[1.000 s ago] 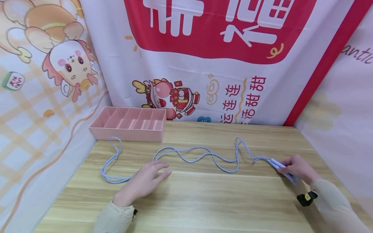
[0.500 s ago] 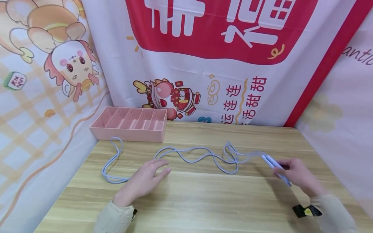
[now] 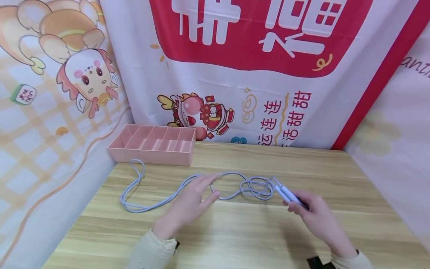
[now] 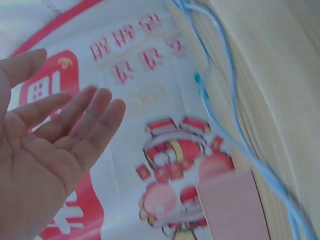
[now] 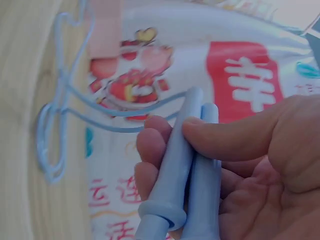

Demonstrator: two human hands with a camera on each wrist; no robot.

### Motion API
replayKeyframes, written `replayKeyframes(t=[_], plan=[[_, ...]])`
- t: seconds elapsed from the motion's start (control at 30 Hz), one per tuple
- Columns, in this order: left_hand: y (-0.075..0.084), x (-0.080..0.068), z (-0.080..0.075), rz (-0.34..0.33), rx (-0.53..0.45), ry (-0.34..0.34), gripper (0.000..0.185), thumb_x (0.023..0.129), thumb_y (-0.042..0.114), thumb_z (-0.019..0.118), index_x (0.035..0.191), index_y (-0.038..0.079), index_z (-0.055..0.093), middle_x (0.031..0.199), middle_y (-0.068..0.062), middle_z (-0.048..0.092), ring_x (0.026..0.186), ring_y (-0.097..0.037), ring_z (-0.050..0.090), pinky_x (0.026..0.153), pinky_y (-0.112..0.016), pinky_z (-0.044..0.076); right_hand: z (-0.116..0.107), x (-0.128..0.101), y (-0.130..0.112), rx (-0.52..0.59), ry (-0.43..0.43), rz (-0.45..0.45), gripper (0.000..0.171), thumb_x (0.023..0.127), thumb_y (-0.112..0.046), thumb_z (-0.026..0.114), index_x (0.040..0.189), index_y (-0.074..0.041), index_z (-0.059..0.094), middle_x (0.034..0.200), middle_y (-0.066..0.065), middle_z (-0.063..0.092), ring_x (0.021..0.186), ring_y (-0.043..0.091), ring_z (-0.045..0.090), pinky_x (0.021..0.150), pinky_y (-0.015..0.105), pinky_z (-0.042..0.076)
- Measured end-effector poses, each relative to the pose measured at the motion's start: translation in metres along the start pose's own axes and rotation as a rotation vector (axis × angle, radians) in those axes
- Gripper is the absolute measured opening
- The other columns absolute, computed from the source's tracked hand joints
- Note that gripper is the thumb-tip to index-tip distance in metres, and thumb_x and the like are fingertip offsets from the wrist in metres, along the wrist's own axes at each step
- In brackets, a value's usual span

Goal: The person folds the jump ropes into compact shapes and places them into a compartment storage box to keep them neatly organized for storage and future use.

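A light-blue jump rope [image 3: 147,208] lies in loose curves across the wooden table [image 3: 235,228]. Its two handles [image 5: 175,165] sit side by side in my right hand [image 3: 314,215], pinched between thumb and fingers above the table. Close to those handles the cord bunches into small coils [image 3: 258,188]. My left hand [image 3: 191,203], slightly blurred, hovers over the middle of the cord. In the left wrist view its fingers [image 4: 92,120] are spread and relaxed, with nothing held.
A pink divided box [image 3: 151,145] stands at the back left of the table, by the left fabric wall [image 3: 50,149]. A printed red-and-white banner [image 3: 218,82] hangs behind the table. Another fabric wall [image 3: 396,168] borders the right side.
My right hand has moved left with the jump rope handles, and the cord near them has gathered into coils. My left hand has shifted right and slightly forward over the cord.
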State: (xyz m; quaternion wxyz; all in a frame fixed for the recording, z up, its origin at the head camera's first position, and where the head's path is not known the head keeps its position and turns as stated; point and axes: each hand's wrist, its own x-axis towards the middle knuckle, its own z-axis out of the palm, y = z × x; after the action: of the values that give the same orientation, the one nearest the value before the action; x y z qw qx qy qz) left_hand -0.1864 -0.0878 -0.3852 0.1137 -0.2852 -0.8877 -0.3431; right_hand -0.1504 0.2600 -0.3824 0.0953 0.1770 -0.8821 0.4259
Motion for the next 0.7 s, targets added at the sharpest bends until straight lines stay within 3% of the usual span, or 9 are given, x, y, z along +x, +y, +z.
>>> replayKeyframes(t=[0.17,0.3,0.5,0.6,0.7], plan=[[0.024,0.004,0.015,0.020,-0.038,-0.017,0.068,0.096,0.034,0.065,0.153,0.014,0.034,0.152,-0.008,0.038,0.138,-0.025,0.035,0.108,-0.046,0.033,0.018,0.001,-0.024,-0.012,0.019,-0.085,0.017,0.090,0.004,0.068,0.106,-0.001,0.070,0.086,-0.008,0.067,0.074,0.009,0.062,0.058,0.025,0.051],[0.032,0.001,0.028,0.010,-0.166,0.024,0.077,0.093,0.033,0.069,0.156,0.018,0.026,0.154,-0.002,0.036,0.139,-0.020,0.032,0.109,-0.045,0.032,0.027,0.001,-0.036,-0.013,0.004,-0.189,0.023,0.087,0.005,0.070,0.109,-0.003,0.069,0.088,-0.008,0.067,0.074,0.010,0.062,0.061,0.024,0.052],[0.027,-0.006,0.040,-0.017,-0.285,0.056,0.089,0.090,0.028,0.074,0.158,0.025,0.016,0.153,0.016,0.034,0.140,-0.010,0.027,0.111,-0.045,0.027,0.040,0.005,-0.043,0.057,-0.060,-0.279,0.028,0.086,0.009,0.069,0.110,-0.006,0.068,0.092,-0.007,0.068,0.077,0.011,0.063,0.064,0.025,0.054],[0.025,-0.003,0.043,0.022,-0.308,0.068,0.088,0.091,0.025,0.073,0.158,0.024,0.016,0.150,0.018,0.037,0.141,-0.012,0.027,0.112,-0.049,0.025,0.044,0.008,-0.043,0.082,-0.078,-0.322,0.029,0.086,0.010,0.068,0.110,-0.008,0.067,0.093,-0.007,0.067,0.076,0.012,0.063,0.063,0.025,0.054],[0.023,0.001,0.045,0.092,-0.325,0.079,0.078,0.092,0.023,0.071,0.156,0.019,0.026,0.144,0.013,0.047,0.138,-0.017,0.033,0.110,-0.051,0.028,0.047,0.009,-0.042,0.092,-0.085,-0.382,0.031,0.086,0.011,0.068,0.111,-0.007,0.066,0.093,-0.005,0.066,0.074,0.014,0.062,0.062,0.025,0.053]])
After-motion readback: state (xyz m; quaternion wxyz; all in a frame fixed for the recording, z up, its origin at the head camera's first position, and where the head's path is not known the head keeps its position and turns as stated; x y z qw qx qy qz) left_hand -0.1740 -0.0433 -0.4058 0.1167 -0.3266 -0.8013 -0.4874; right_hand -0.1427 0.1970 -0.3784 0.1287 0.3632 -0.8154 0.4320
